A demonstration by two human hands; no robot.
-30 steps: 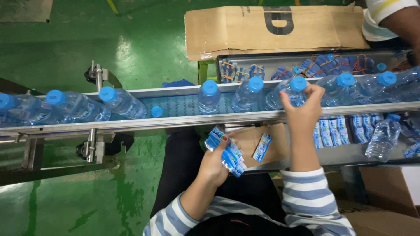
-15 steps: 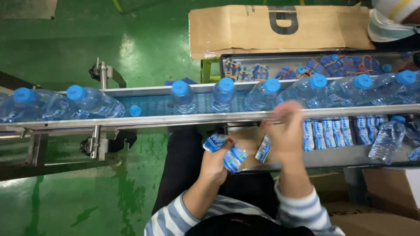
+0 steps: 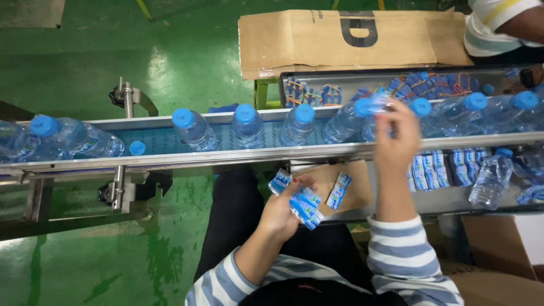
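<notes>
While the left hand [image 3: 283, 212] grips a stack of blue-and-white labels [image 3: 299, 198] just below the conveyor [image 3: 226, 153], the right hand [image 3: 396, 141] reaches over the conveyor, fingers closed around a blurred label [image 3: 378, 103] at a bottle [image 3: 347, 122]. More capped bottles [image 3: 246, 124] lie along the conveyor. Beyond it sits a flattened cardboard box [image 3: 351, 39].

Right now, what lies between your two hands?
In the head view, a loose blue-white label on a cardboard piece lies between left hand and right hand.
</notes>
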